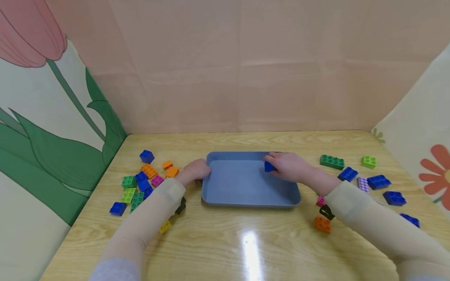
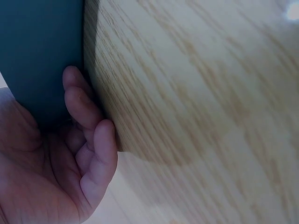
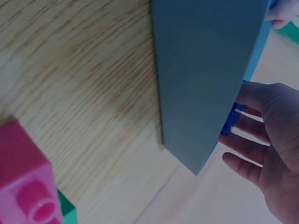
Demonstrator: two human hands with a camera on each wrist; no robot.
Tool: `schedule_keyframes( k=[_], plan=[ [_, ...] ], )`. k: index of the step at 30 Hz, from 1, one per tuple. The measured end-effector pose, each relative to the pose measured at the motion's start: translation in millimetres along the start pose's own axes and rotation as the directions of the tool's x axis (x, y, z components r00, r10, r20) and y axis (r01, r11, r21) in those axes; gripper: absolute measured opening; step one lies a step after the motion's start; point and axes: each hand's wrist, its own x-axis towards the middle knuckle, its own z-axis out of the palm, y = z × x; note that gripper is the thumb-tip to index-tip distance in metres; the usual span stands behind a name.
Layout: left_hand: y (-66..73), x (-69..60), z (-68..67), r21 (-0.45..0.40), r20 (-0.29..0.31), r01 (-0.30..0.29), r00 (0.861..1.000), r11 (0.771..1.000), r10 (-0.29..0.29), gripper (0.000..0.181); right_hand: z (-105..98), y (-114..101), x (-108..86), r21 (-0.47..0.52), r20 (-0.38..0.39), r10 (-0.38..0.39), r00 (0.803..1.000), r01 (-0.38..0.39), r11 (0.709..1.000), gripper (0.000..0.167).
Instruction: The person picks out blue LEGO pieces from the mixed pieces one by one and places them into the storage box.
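A blue-grey tray (image 1: 242, 183) lies on the wooden table. My left hand (image 1: 197, 170) grips its left rim, thumb at the inner side and fingers curled under the outside; in the left wrist view the fingers (image 2: 83, 105) lie against the tray's wall (image 2: 39, 51). Over the right part of the tray, my right hand (image 1: 290, 166) pinches a blue toy brick (image 1: 270, 167) between thumb and fingers. The right wrist view shows that brick (image 3: 230, 120) partly hidden behind the tray's side wall (image 3: 201, 79).
Left of the tray lie several bricks, among them an orange one (image 1: 149, 171), a blue one (image 1: 147, 156) and a yellow one (image 1: 165, 227). On the right are a dark green brick (image 1: 332, 161), several blue bricks (image 1: 379, 182), an orange brick (image 1: 322, 224) and a black piece (image 1: 327, 212).
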Motion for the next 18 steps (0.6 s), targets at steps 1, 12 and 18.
schedule_keyframes(
  k=[1, 12, 18],
  plan=[
    [0.0, 0.5, -0.1, 0.0, 0.0, 0.002, 1.0, 1.0, -0.002, 0.027, 1, 1, 0.0, 0.0, 0.002, 0.001, 1.0, -0.001, 1.0, 0.043],
    [1.4, -4.8, -1.9, 0.0, -0.007, -0.012, 1.0, 1.0, 0.012, 0.028, 12, 16, -0.3, -0.008, 0.039, 0.074, 0.997, -0.074, 0.997, 0.043],
    [1.3, -6.2, -2.7, 0.0, -0.008, -0.013, 1.0, 1.0, 0.013, 0.027, 16, 24, 1.7, -0.046, 0.038, 0.078, 0.996, -0.076, 0.996, 0.043]
  ],
)
